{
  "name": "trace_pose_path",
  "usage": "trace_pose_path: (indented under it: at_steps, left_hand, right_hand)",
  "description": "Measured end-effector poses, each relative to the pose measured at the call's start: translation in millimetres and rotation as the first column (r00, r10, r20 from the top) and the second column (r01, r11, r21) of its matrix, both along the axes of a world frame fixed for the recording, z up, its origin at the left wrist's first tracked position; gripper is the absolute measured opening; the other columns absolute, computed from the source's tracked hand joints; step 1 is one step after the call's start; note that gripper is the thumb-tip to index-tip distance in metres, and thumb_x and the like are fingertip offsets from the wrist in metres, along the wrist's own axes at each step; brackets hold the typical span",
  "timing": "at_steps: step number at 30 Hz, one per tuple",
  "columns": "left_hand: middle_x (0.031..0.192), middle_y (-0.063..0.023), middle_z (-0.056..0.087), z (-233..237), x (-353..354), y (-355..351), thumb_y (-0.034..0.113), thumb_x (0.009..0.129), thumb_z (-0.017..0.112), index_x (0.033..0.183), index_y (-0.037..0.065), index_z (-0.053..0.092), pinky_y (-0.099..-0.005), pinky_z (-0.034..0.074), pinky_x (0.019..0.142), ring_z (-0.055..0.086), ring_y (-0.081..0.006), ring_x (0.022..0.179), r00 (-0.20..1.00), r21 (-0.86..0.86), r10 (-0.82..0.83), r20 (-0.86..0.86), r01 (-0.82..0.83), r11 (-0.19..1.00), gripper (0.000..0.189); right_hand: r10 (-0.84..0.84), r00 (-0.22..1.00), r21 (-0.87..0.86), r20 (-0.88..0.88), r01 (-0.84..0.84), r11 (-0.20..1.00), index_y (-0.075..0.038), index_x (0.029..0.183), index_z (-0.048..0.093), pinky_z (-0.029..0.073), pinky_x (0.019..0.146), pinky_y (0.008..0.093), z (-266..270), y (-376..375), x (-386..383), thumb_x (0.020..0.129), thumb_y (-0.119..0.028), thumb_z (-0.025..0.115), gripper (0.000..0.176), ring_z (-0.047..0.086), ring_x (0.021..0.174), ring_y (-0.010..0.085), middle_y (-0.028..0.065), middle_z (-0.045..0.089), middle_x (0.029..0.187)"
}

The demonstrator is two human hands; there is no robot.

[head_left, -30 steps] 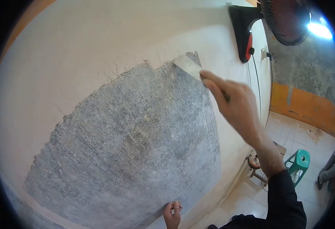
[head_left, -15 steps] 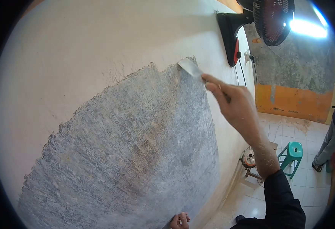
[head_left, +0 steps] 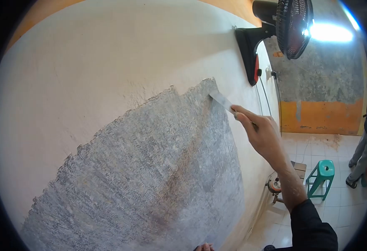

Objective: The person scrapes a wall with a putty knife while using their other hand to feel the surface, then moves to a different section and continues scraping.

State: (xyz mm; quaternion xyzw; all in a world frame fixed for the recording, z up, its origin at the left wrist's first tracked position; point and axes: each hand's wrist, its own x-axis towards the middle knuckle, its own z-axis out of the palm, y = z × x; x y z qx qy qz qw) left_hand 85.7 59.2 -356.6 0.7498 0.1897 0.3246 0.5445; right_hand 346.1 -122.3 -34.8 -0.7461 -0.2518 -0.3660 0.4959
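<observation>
My right hand [head_left: 264,134] is closed around the handle of a scraper [head_left: 221,99] with a flat metal blade. The blade's edge rests against the wall, inside the upper right part of a rough grey patch [head_left: 150,167]. Around that patch lies smooth cream paint [head_left: 108,62] with a jagged boundary along the top and left. At the bottom edge of the view, only the curled fingers of my left hand [head_left: 205,247] show, close to the wall. Whatever they may hold is hidden.
A wall fan [head_left: 293,29] is mounted at the upper right, with cords hanging below it. A green stool [head_left: 325,169] and a cable reel [head_left: 274,185] stand on the tiled floor [head_left: 313,148]. Another person [head_left: 365,142] stands at the far right.
The scraper has come down from the patch's top edge onto the grey surface. The view has shifted, and my left hand shows less at the bottom edge.
</observation>
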Motion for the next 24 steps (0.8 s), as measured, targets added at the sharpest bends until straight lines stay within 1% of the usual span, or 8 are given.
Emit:
trace_pose_path:
  at_steps: [2,6,13,18,19,20,23,24]
  left_hand:
    - [0.069,-0.0024,0.057,7,1,-6,0.019,0.099,0.055,0.078,0.002,0.058,-0.0294,0.044,0.06,0.05,-0.0127,0.063,1.0,-0.041,-0.003,0.023,0.004,0.999,0.027]
    - [0.068,-0.0022,0.057,17,0,-7,0.019,0.099,0.056,0.078,0.002,0.058,-0.0297,0.044,0.06,0.05,-0.0127,0.063,0.999,-0.067,-0.017,-0.029,0.015,0.998,0.027]
    - [0.069,-0.0023,0.057,-4,0,0,0.019,0.098,0.056,0.077,0.002,0.057,-0.0294,0.045,0.061,0.05,-0.0135,0.063,0.999,-0.09,-0.035,0.019,0.037,0.995,0.027]
    - [0.069,-0.0021,0.056,4,1,-2,0.018,0.098,0.057,0.076,0.003,0.056,-0.0297,0.045,0.061,0.05,-0.0125,0.063,0.998,-0.033,-0.03,0.052,0.032,0.999,0.027]
    - [0.069,-0.0019,0.056,8,5,-6,0.017,0.098,0.057,0.075,0.003,0.056,-0.0298,0.045,0.061,0.05,-0.0123,0.063,0.998,-0.035,-0.033,0.051,0.034,0.999,0.027]
    - [0.069,-0.0018,0.057,10,1,-4,0.017,0.098,0.057,0.075,0.003,0.056,-0.0299,0.045,0.061,0.049,-0.0121,0.063,0.999,-0.031,-0.028,0.031,0.029,0.999,0.026]
    - [0.069,-0.0021,0.057,11,-1,-5,0.018,0.098,0.057,0.075,0.003,0.057,-0.0301,0.045,0.061,0.049,-0.0124,0.063,0.999,-0.043,-0.037,0.017,0.038,0.998,0.028]
    - [0.068,-0.0021,0.057,12,-1,-7,0.018,0.098,0.057,0.075,0.003,0.057,-0.0301,0.045,0.061,0.049,-0.0125,0.063,0.999,-0.049,-0.029,0.019,0.03,0.998,0.028]
  right_hand:
    - [-0.059,0.998,-0.012,-0.024,0.059,0.998,-0.011,0.122,0.068,0.047,0.061,0.0369,19,-2,3,0.101,-0.035,0.052,0.035,0.062,0.053,0.0175,0.0147,0.066,0.064]
    - [0.055,0.998,-0.013,0.008,-0.055,0.998,-0.01,0.122,0.068,0.047,0.06,0.0352,18,-12,6,0.101,-0.037,0.052,0.037,0.056,0.05,0.017,0.0133,0.067,0.066]
    - [0.034,0.99,-0.092,-0.14,-0.048,0.995,-0.01,0.121,0.069,0.049,0.065,0.0345,23,-22,-1,0.1,-0.036,0.054,0.036,0.06,0.058,0.0172,0.017,0.071,0.076]
    - [0.061,0.998,-0.044,0.035,-0.06,0.997,-0.01,0.121,0.068,0.049,0.064,0.033,23,-16,7,0.1,-0.035,0.054,0.035,0.059,0.056,0.0167,0.0162,0.07,0.075]
    - [0.059,0.997,-0.058,0.051,-0.056,0.997,-0.011,0.121,0.068,0.048,0.063,0.0326,23,-20,7,0.1,-0.034,0.054,0.035,0.058,0.055,0.0164,0.0158,0.07,0.074]
    - [0.056,0.996,-0.086,-0.075,-0.063,0.994,-0.011,0.122,0.068,0.048,0.062,0.0322,18,-21,-2,0.1,-0.035,0.054,0.035,0.057,0.053,0.0157,0.0138,0.071,0.073]
    - [0.087,0.995,-0.009,0.038,-0.087,0.996,-0.011,0.123,0.068,0.048,0.062,0.0326,16,-9,15,0.1,-0.037,0.054,0.037,0.057,0.053,0.0156,0.0117,0.072,0.074]
    - [0.049,0.995,-0.016,-0.087,-0.051,0.999,-0.012,0.123,0.068,0.048,0.062,0.0323,23,-15,9,0.1,-0.039,0.054,0.038,0.057,0.053,0.0153,0.0104,0.073,0.076]
